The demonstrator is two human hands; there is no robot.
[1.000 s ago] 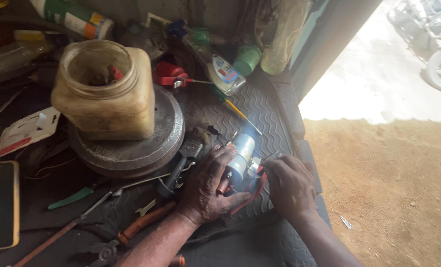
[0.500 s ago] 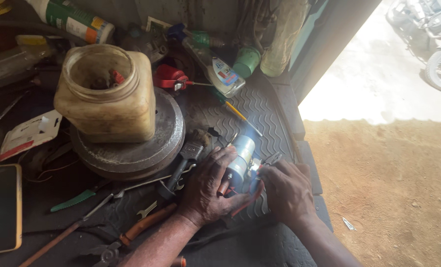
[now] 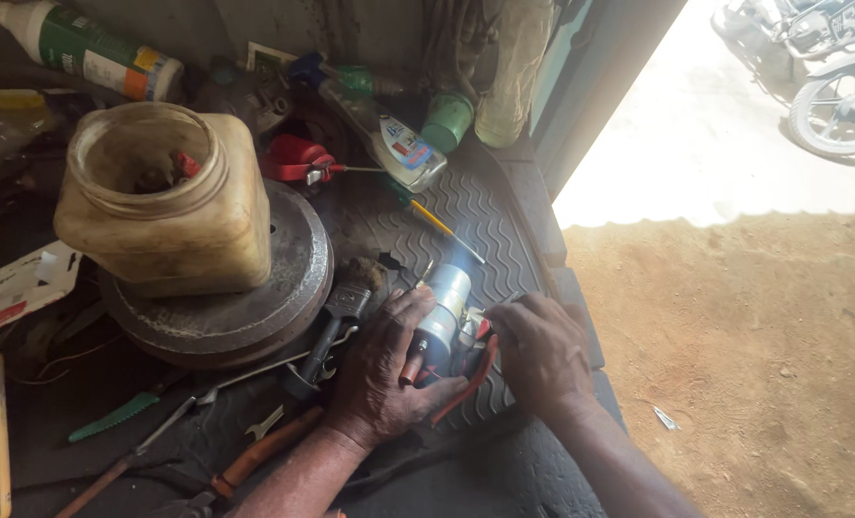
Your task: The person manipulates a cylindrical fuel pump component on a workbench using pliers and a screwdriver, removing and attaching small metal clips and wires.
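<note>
A small shiny metal cylinder, like a little motor [image 3: 444, 305], lies on a ribbed black rubber mat [image 3: 466, 216]. My left hand [image 3: 384, 374] is wrapped around its near end and holds it down. My right hand [image 3: 540, 351] is closed at the cylinder's right side, fingertips on a small part beside red wires [image 3: 470, 374]. What the right fingers pinch is hidden.
A grimy yellowish plastic jar [image 3: 159, 201] stands on a round metal disc [image 3: 283, 288]. Spanners, a brush [image 3: 336, 321], a green-handled tool [image 3: 116, 417], a yellow screwdriver [image 3: 437, 225] and bottles [image 3: 389, 134] crowd the bench. Dirt ground lies right, with a motorcycle wheel [image 3: 835, 105].
The view has shifted slightly. My right hand has moved a little closer to the cylinder's side; the left hand keeps its grip.
</note>
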